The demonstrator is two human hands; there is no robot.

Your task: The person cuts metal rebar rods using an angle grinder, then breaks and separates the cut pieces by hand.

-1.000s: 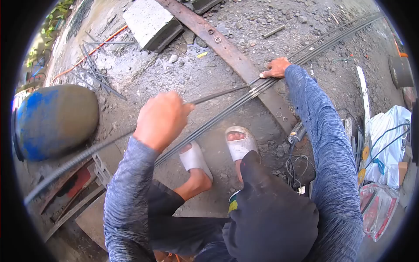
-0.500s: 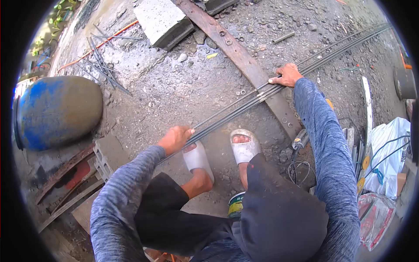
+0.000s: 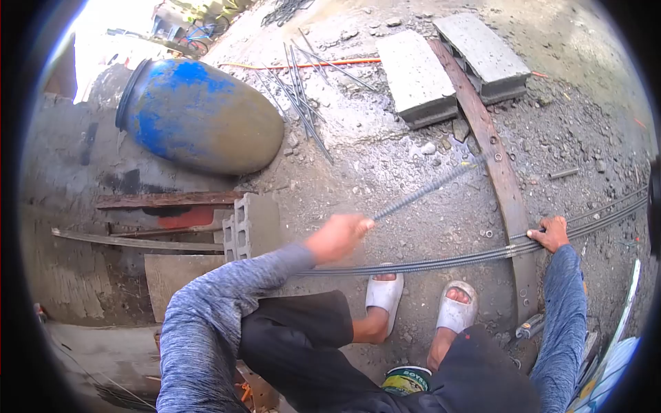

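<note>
My left hand (image 3: pixel 339 239) is closed round one end of a short ribbed steel bar (image 3: pixel 427 193), lifted above the ground and smeared by motion. Its far tip points up and right toward the wooden plank. A bundle of long rebars (image 3: pixel 447 260) runs across in front of my feet and lies over the plank (image 3: pixel 506 193). My right hand (image 3: pixel 549 234) grips the bundle where it crosses the plank, thumb pointing left. Pale marks show on the rods just left of that hand.
A blue, mud-coated drum (image 3: pixel 206 117) lies at upper left, near cut rods (image 3: pixel 299 93). Concrete blocks (image 3: pixel 416 79) flank the plank's far end. A hollow block (image 3: pixel 237 230) stands left of my feet. A paint can (image 3: pixel 406 380) sits below, and a power tool (image 3: pixel 530 326) lies at right.
My left hand has left the long bundle and moved up, now with a short bar in it. The view has swung left. My right hand stays on the bundle by the plank.
</note>
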